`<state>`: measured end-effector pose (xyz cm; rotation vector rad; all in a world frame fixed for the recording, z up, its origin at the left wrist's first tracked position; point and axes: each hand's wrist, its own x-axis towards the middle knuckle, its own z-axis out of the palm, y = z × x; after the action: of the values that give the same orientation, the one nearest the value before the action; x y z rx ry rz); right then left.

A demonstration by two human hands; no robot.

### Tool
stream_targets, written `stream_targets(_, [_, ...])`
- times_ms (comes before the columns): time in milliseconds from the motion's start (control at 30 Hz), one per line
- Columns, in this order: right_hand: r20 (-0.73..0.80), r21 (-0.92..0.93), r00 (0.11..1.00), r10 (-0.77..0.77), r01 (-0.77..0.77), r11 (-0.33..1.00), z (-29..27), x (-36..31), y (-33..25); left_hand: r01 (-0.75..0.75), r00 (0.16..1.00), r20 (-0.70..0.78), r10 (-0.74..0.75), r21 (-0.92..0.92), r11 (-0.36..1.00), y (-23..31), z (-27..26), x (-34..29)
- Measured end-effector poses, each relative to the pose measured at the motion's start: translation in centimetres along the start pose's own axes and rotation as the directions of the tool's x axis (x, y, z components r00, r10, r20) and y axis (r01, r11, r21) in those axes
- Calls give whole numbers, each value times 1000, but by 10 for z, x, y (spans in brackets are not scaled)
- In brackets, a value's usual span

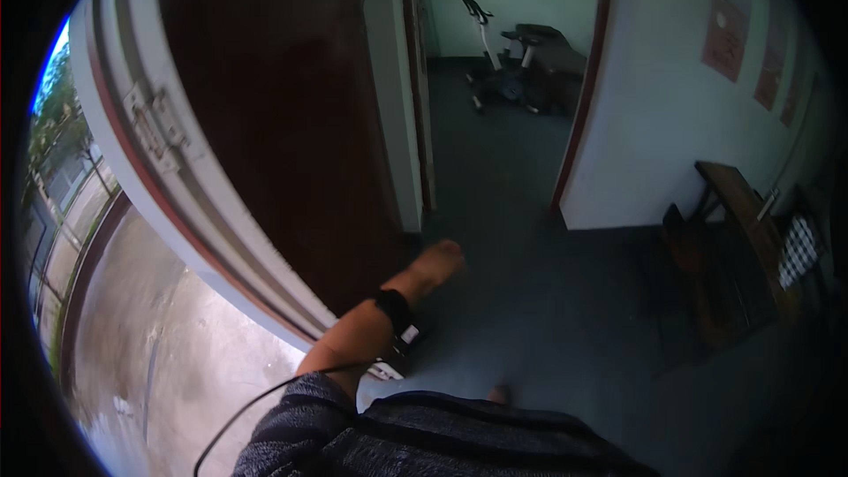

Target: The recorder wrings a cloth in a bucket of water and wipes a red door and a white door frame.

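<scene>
My left hand reaches forward over the dark floor, its fingers curled into a loose fist with no object showing in it. A black band circles the wrist, and a thin black cable runs across the forearm. Just left of the hand stands a dark brown door; I see no contact between them. My right hand is out of the picture. Below my striped dark shirt, a small skin-coloured shape, perhaps part of a foot, shows on the floor.
A white door frame with a metal latch borders a wet outdoor pavement on the left. Ahead, a doorway opens onto an exercise bike. On the right are a wooden bench-like piece, checkered cloth and wall posters.
</scene>
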<state>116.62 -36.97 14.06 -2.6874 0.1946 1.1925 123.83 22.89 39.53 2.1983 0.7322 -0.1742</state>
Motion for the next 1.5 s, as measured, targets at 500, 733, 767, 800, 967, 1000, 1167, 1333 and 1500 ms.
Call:
stream_targets(500, [-87,96,827,-556,563,821,-251,105,-304,-247,618,-777,121,-46,968,150,-291,164])
stream_targets(733, [40,33,767,-640,639,768,-263,280,-300,53,208,-916,343,360,931,159,-391,224])
stream_targets(767, [62,47,775,-630,628,777,-264,294,-294,132,220,-914,342,375,917,160,-402,233])
stream_targets(800, [91,19,811,-578,579,815,-272,295,-304,170,190,-921,341,373,912,156,-411,237])
stream_targets(967, [104,-46,906,-411,417,908,-319,325,-346,421,316,-947,50,187,887,187,-424,263])
stream_targets(1000, [113,-50,906,-407,414,909,-325,332,-354,441,309,-950,41,181,879,187,-420,268])
stream_targets(1167, [190,-103,829,-525,549,829,-359,396,-439,576,167,-983,78,161,801,191,-405,266])
stream_targets(1333, [339,-137,629,-700,769,624,-393,471,-554,641,98,-985,143,172,748,196,-382,257])
stream_targets(1500, [463,-66,234,-855,971,230,-420,547,-696,723,-84,-932,352,187,666,198,-348,274])
